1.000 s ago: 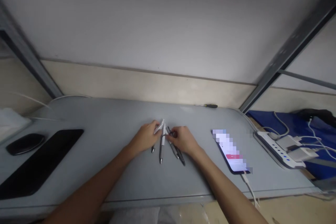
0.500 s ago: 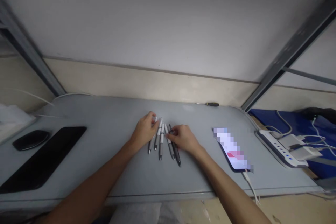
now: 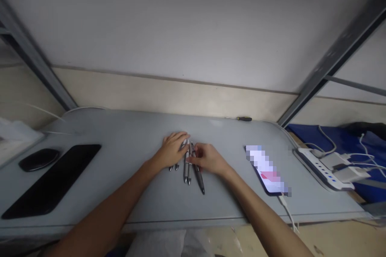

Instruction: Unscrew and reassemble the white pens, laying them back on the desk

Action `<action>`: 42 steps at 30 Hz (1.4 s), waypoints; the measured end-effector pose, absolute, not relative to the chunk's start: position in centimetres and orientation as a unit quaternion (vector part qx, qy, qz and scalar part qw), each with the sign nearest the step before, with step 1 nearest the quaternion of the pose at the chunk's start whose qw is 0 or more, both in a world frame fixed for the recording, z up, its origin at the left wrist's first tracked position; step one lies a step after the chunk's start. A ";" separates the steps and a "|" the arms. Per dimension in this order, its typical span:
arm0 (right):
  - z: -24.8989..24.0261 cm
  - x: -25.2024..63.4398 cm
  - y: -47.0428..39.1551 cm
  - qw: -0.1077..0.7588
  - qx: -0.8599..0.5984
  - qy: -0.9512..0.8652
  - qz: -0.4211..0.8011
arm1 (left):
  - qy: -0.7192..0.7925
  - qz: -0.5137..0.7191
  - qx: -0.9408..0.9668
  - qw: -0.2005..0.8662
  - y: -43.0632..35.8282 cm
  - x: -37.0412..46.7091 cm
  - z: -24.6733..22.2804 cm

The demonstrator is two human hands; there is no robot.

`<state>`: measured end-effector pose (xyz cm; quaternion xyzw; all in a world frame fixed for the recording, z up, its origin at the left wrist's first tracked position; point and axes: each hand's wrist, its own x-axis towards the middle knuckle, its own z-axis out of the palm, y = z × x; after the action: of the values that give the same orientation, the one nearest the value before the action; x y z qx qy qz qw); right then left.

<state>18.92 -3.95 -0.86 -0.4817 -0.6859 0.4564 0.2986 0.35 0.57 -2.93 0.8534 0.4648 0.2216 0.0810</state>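
Observation:
Several pens lie on the grey table (image 3: 144,128), tips toward me. My left hand (image 3: 174,148) rests over the left pens, palm down with its fingers spread, and two silver tips stick out below it. Two grey-and-white pens (image 3: 187,170) lie side by side between my hands. A darker pen (image 3: 199,178) is angled at the right, beside the fingers of my right hand (image 3: 206,158). The thumb and fingers of that hand are curled in at the pens' upper parts, touching them; its exact hold is partly hidden.
A black slab-like object (image 3: 54,180) and a dark rounded object (image 3: 39,160) are at the left. On the right are a lit phone (image 3: 267,170) with a cable and a power strip (image 3: 322,168) with chargers. A screwdriver (image 3: 244,119) lies near the wall.
My left hand has moved right and spread over the left pens, covering most of them. The middle pens are closer together, and the dark pen's tip has shifted slightly left.

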 end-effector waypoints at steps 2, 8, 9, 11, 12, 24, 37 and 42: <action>-0.8 18.9 -4.0 0.293 -0.471 -0.700 0.450 | 0.465 0.217 0.854 0.085 0.5 0.4 -2.8; -1.1 18.6 -3.9 0.297 -0.472 -0.737 0.381 | 0.478 0.207 0.851 0.068 0.0 0.6 -2.2; -1.2 18.5 -3.9 0.298 -0.476 -0.738 0.373 | 0.480 0.205 0.850 0.065 -0.1 0.8 -2.1; -1.4 18.5 -3.9 0.301 -0.478 -0.739 0.366 | 0.488 0.200 0.847 0.059 -0.4 1.0 -2.1; -1.4 18.4 -3.9 0.303 -0.478 -0.741 0.363 | 0.494 0.197 0.845 0.055 -0.5 1.2 -2.0; -1.4 18.1 -3.9 0.307 -0.480 -0.738 0.360 | 0.518 0.198 0.830 0.062 -1.0 1.8 -2.3; -1.5 18.0 -3.9 0.316 -0.463 -0.747 0.357 | 0.563 0.173 0.807 0.044 -1.3 2.1 -2.0; -1.6 18.1 -3.8 0.312 -0.463 -0.742 0.372 | 0.558 0.179 0.809 0.045 -1.3 2.1 -2.1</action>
<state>18.09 -3.83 -1.63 -0.4632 -0.7417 0.3719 0.3116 2.10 -1.25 -2.12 0.8092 0.5578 0.1790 0.0445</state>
